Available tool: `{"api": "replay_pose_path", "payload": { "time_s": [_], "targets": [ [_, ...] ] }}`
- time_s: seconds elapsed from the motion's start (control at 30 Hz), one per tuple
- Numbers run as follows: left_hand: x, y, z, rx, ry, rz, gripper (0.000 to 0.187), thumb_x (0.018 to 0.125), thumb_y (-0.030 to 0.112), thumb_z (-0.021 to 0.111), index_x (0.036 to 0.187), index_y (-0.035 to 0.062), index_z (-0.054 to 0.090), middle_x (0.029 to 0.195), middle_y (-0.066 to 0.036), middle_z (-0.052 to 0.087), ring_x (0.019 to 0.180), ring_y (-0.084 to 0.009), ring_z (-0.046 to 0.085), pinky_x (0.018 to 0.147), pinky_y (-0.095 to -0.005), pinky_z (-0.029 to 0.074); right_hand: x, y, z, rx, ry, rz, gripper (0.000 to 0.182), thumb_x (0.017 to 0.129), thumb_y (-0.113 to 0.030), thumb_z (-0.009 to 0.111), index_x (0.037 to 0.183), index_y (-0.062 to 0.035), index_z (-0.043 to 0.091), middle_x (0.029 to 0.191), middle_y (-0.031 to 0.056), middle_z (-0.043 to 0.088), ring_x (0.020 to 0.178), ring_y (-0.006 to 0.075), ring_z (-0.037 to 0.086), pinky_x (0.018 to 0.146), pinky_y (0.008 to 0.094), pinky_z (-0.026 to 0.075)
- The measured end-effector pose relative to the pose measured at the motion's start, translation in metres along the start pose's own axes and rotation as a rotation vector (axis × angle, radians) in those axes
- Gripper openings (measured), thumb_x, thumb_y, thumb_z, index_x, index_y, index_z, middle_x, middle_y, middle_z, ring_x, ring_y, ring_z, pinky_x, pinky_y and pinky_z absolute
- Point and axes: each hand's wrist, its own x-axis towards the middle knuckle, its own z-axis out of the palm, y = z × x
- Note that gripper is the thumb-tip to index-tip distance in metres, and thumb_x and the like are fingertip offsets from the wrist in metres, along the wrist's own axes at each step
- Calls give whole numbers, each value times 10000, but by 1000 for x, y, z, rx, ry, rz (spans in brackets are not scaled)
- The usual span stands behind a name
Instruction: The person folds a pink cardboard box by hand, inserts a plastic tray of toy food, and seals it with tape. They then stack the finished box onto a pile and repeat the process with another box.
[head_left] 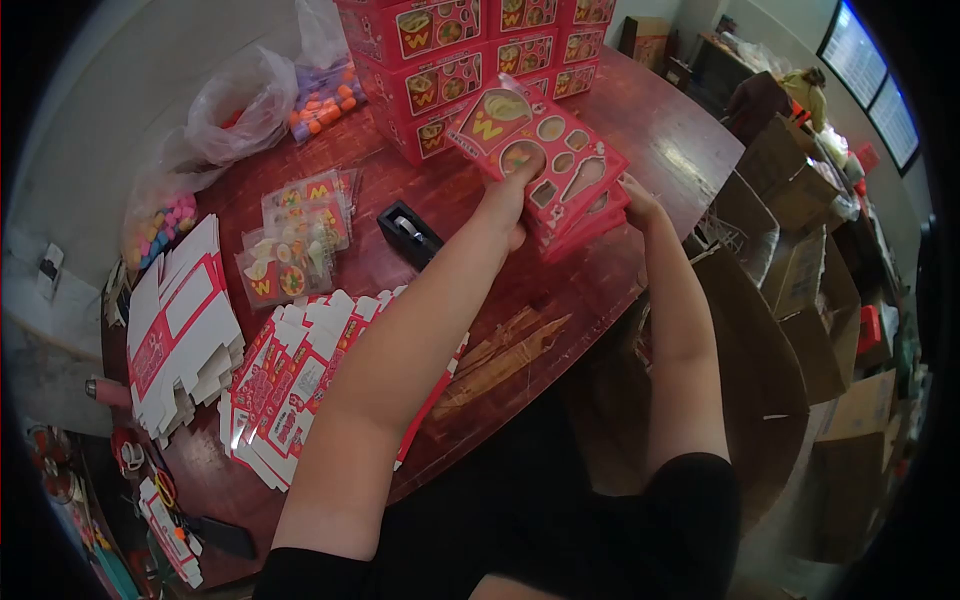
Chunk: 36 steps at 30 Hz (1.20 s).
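Several red printed boxes (pixel 560 160) are held together in a tilted stack above the table. The top one shows a white "W" and pictures of bowls and food. My left hand (pixel 517 190) grips the near left side, its thumb lying over the top face and its other fingers mostly hidden underneath. At the right end, my right hand (pixel 640 205) is closed around the edge of the same stack. Behind it, a tall pile of similar red boxes (pixel 430 70) stands on the table. A black tape dispenser (pixel 410 235) sits left of my left forearm.
Flat unfolded cartons (pixel 290 390) and a white carton stack (pixel 185 330) lie at left. Clear packets (pixel 300 235) and bags of colourful pieces (pixel 325 105) sit farther back. Scissors (pixel 163 490) rest at lower left. Open cardboard boxes (pixel 800 270) and a person (pixel 810 95) are at right.
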Motion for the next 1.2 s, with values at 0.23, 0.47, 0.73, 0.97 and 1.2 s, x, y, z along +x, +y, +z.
{"api": "replay_pose_path", "payload": {
  "time_s": [0.23, 0.47, 0.73, 0.97, 1.2],
  "targets": [
    [44, -35, -30, -41, 49, -248, 596, 798, 291, 709, 1285, 176, 384, 1186, -81, 554, 1032, -279, 578, 839, -511, 487, 27, 33, -37, -258, 187, 114, 426, 865, -217, 601, 1239, -47, 487, 1123, 69, 586, 981, 153, 579, 820, 310, 485],
    [33, -51, -18, 198, 121, -16, 647, 754, 245, 744, 1260, 103, 367, 1183, -115, 546, 1036, -255, 577, 837, -444, 499, -16, 30, -20, -413, 60, 160, 438, 847, -301, 597, 1215, -70, 547, 1167, 58, 575, 990, 185, 575, 871, 330, 453],
    [-38, 5, -9, 400, 82, -330, 523, 778, 519, 654, 1120, 134, 566, 1030, -65, 650, 933, -274, 619, 819, -569, 453, -66, 77, 25, -241, 261, -116, 406, 856, -148, 553, 1224, 13, 498, 1113, 88, 578, 982, 148, 553, 858, 287, 450],
    [-11, 26, 55, 324, 49, -286, 474, 811, 447, 647, 1139, 115, 563, 1051, -77, 650, 936, -221, 631, 855, -441, 485, -41, 15, 25, -100, 222, -161, 370, 873, -190, 580, 1195, -19, 514, 1097, 93, 595, 947, 173, 601, 804, 308, 506],
    [34, -23, 50, 473, 150, -380, 577, 736, 548, 671, 1137, 145, 570, 1069, -89, 643, 1029, -327, 568, 880, -676, 319, -33, 70, -36, -504, 294, 76, 400, 837, -194, 612, 1197, -31, 547, 1151, 108, 598, 975, 199, 591, 812, 333, 501]
  ]
}}
